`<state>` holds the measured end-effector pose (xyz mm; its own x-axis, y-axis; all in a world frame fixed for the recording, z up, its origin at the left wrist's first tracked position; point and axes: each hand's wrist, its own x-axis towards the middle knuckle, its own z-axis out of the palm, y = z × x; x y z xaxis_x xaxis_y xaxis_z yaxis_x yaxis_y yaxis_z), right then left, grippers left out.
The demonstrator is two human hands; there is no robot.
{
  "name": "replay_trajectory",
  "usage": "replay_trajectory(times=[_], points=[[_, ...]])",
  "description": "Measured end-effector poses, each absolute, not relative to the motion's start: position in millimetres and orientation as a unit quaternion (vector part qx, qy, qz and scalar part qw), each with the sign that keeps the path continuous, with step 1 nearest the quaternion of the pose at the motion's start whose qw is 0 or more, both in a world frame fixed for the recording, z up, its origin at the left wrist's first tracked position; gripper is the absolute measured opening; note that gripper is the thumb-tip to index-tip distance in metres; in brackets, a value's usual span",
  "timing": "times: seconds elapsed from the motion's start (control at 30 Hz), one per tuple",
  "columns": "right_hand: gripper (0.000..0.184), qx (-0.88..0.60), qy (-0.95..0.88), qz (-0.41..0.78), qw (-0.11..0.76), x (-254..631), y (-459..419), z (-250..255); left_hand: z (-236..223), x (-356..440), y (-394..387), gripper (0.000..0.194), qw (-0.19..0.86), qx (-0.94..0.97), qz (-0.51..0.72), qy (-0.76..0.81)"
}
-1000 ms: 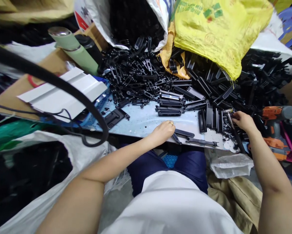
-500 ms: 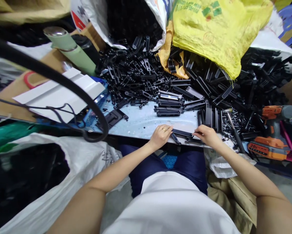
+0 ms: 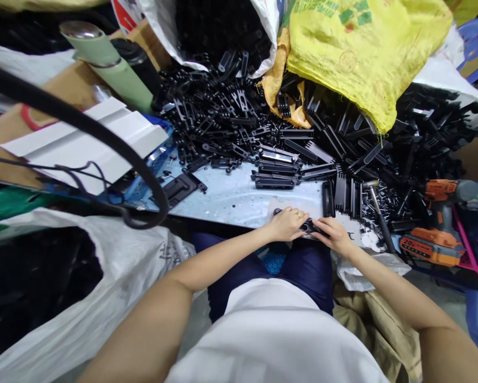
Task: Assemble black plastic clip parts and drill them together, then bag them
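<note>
Both hands have drawn together over the work since half a second ago, when they stood apart at the two ends of a black bar. Now the left hand (image 3: 290, 224) curls its fingers over a slim black part (image 3: 309, 226) from above, while the right hand (image 3: 335, 235) pinches its right portion between thumb and fingers — the exact contact under the left fingers is hidden. It lies at the bench's front edge, over a pale sheet (image 3: 276, 204). Just beyond the right hand stands a row of black pieces (image 3: 341, 192), with a hammer (image 3: 380, 208) to its right, then an orange drill (image 3: 434, 226). Farther back on the blue bench top (image 3: 223, 198) sits a stack of black bars (image 3: 276, 171) — and behind it spreads a heap of black parts (image 3: 218, 119), below a yellow sack (image 3: 362, 58).
</note>
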<state>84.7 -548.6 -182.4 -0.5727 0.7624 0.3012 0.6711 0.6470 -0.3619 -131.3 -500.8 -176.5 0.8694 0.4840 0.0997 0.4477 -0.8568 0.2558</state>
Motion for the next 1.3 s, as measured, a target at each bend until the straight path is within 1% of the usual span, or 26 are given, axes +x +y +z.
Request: replay_trajectory(times=[0.1,0.17,0.3,0.37,0.43,0.5,0.57,0.63,0.7,0.73,0.77,0.83,0.87,0.9,0.93,1.0,1.07,1.13,1.2,1.23,1.3], points=[[0.035,-0.390,-0.897,0.121,0.170,90.4,-542.8,-178.6,-173.5,-131.6,-499.8,0.050,0.111,0.963,0.062,0.236],[0.037,-0.397,-0.903,0.106,0.127,92.9,-540.7,-175.1,-172.1,-131.9,-503.2,0.049,0.097,0.963,0.056,0.245],[0.048,-0.468,-0.882,0.011,0.056,95.3,-541.1,-169.8,-173.9,-132.1,-508.8,0.047,0.043,0.954,0.067,0.288],[0.056,-0.479,-0.875,-0.024,0.059,93.4,-541.6,-161.3,-173.6,-135.6,-507.6,0.044,0.034,0.946,0.085,0.310],[0.058,-0.438,-0.893,-0.028,0.101,87.8,-543.1,-142.9,-167.2,-143.2,-507.4,0.050,0.046,0.940,0.129,0.313],[0.057,-0.356,-0.919,0.019,0.166,77.8,-547.3,-115.6,-152.6,-153.8,-513.8,0.059,0.081,0.932,0.211,0.283],[0.054,-0.262,-0.930,0.124,0.226,63.2,-554.9,-87.7,-132.4,-163.3,-528.6,0.065,0.150,0.914,0.300,0.228],[0.051,-0.189,-0.904,0.261,0.281,43.8,-564.8,-70.9,-113.7,-167.1,-548.7,0.068,0.240,0.885,0.356,0.181],[0.044,-0.121,-0.850,0.365,0.359,20.2,-574.9,-73.7,-103.6,-163.8,-568.2,0.071,0.305,0.855,0.394,0.143],[0.041,-0.107,-0.816,0.389,0.415,7.5,-579.1,-82.5,-103.0,-160.3,-576.1,0.073,0.317,0.842,0.414,0.136],[0.039,-0.119,-0.777,0.393,0.477,-5.1,-582.1,-95.2,-105.3,-156.4,-582.1,0.074,0.317,0.830,0.437,0.142],[0.044,-0.234,-0.700,0.358,0.572,-27.5,-582.3,-125.9,-117.3,-150.3,-587.4,0.075,0.282,0.809,0.482,0.181],[0.048,-0.314,-0.665,0.334,0.589,-36.0,-578.4,-140.5,-125.8,-149.0,-586.4,0.076,0.253,0.802,0.500,0.205],[0.050,-0.386,-0.638,0.311,0.589,-41.9,-571.0,-152.8,-135.2,-149.2,-582.8,0.076,0.218,0.799,0.514,0.223],[0.049,-0.432,-0.632,0.291,0.574,-44.7,-560.0,-161.6,-145.1,-150.7,-576.5,0.077,0.178,0.804,0.518,0.231],[0.041,-0.456,-0.675,0.253,0.523,-41.3,-526.6,-168.0,-164.6,-156.6,-556.7,0.080,0.093,0.827,0.496,0.248],[0.035,-0.445,-0.755,0.198,0.439,-28.3,-481.2,-162.0,-181.0,-163.6,-529.8,0.078,0.025,0.860,0.422,0.287],[0.029,-0.466,-0.803,0.124,0.351,-12.3,-431.4,-149.9,-191.1,-169.5,-501.2,0.064,-0.003,0.889,0.315,0.331],[0.030,-0.513,-0.817,0.058,0.255,0.8,-387.1,-138.3,-192.7,-173.6,-475.4,0.047,-0.010,0.901,0.235,0.366],[0.031,-0.535,-0.820,0.031,0.201,5.2,-369.5,-134.0,-190.4,-175.3,-464.0,0.042,-0.010,0.899,0.215,0.383],[0.033,-0.562,-0.821,-0.003,0.097,9.9,-345.2,-129.5,-180.6,-178.5,-442.2,0.042,-0.006,0.873,0.212,0.439]])
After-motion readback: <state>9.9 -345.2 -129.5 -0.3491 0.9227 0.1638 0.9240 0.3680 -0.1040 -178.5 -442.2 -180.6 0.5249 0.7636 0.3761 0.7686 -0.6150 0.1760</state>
